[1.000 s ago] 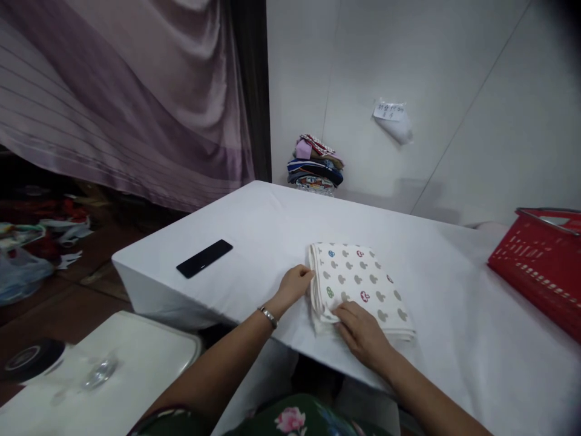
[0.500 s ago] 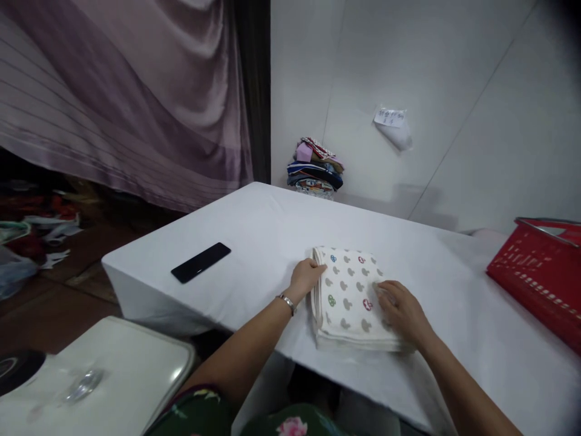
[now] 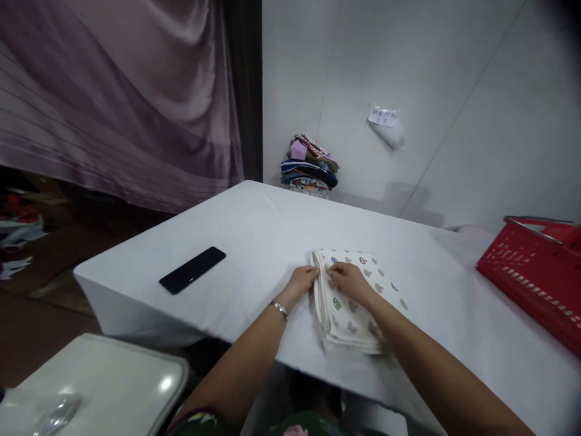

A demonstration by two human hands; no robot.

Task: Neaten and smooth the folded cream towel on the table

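A folded white cloth [image 3: 384, 275] with a grey, green, blue and red mushroom-like print lies on the white-covered table. Its layers show along the left and front edges, and the left fold stands slightly raised. My left hand [image 3: 302, 280], with a bracelet at the wrist, pinches that left edge between thumb and fingers. Over the top of the cloth, my right hand [image 3: 351, 281] is closed, its fingertips at the upper layer near the left fold. The right forearm hides part of the cloth's front right side.
A black phone [image 3: 193, 270] lies on the table [image 3: 254, 224] to the left. At the right edge stands a red plastic basket [image 3: 531, 272] with a metal handle. Folded fabrics [image 3: 309, 166] are stacked by the wall. A pale stool [image 3: 113, 381] stands at lower left.
My right hand has moved left across the cloth, from its right side to near the left edge. The left fold now stands more raised. My left hand stays at that edge.
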